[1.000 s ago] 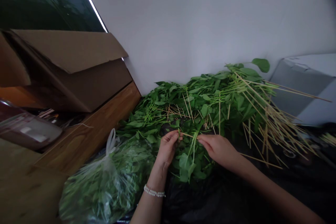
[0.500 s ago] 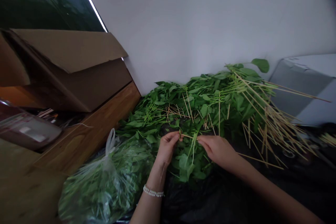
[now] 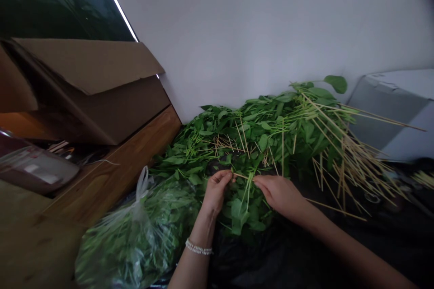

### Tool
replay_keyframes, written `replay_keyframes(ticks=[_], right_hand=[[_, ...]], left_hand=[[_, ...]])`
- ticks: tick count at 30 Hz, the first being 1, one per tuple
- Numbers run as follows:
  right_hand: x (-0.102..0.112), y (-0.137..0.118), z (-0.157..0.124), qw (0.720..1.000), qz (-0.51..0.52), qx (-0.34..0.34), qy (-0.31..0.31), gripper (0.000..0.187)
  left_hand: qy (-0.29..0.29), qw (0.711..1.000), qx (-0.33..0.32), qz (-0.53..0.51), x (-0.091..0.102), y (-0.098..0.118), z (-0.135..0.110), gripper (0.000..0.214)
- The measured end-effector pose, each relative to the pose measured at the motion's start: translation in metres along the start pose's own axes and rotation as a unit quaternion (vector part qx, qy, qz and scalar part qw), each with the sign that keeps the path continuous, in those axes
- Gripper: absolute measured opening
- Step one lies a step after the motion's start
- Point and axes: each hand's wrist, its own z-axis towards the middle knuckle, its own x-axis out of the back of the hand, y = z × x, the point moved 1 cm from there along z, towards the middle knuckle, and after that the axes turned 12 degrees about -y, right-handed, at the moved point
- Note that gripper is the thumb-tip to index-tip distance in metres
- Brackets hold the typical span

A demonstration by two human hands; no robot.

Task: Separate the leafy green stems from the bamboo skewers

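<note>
Between my two hands stretches a thin pale plant stem (image 3: pixel 241 175), with green leaves (image 3: pixel 240 212) hanging below its middle. My left hand (image 3: pixel 219 185) pinches the stem's left end between thumb and finger. On the other end my right hand (image 3: pixel 276 189) is closed, its fingertips beside the joint where the leaf stalks branch off. Just beyond my hands lies a long heap of leafy green stems (image 3: pixel 264 122). Many long, bare-looking stalks (image 3: pixel 349 162) stick out of the heap on the right.
A tied clear plastic bag (image 3: pixel 135 235) full of greens sits at the lower left. Behind it runs a wooden ledge (image 3: pixel 145 131) with an open cardboard box (image 3: pixel 101 104). A white box (image 3: pixel 403 99) stands at the right by the wall. Black plastic sheeting (image 3: pixel 257 262) lies below my hands.
Almost nothing differs. My right hand has shifted very slightly to the left along with the hanging leaves; both hands keep their hold on the stem.
</note>
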Motion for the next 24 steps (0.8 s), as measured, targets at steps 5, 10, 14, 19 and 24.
replay_keyframes(ticks=[5,10,14,19,24], right_hand=[[0.001,-0.002,0.000,1.000,-0.006,-0.016,-0.018,0.030],[0.000,-0.003,-0.001,1.000,-0.010,-0.014,-0.009,0.028],[-0.004,-0.004,-0.001,1.000,-0.017,-0.020,-0.002,0.028],[-0.007,-0.006,-0.001,1.000,-0.008,-0.021,-0.008,0.029],[-0.009,-0.007,0.002,0.999,0.030,-0.004,-0.017,0.028]], left_hand=[[-0.026,0.998,0.037,-0.039,-0.003,0.000,-0.001,0.026],[-0.032,0.997,0.054,-0.055,-0.004,0.000,-0.002,0.028],[-0.036,0.996,0.060,-0.064,-0.003,0.001,-0.001,0.030],[-0.062,0.996,0.061,-0.037,-0.006,-0.004,-0.003,0.027],[-0.104,0.992,0.061,-0.022,-0.013,-0.012,-0.007,0.026]])
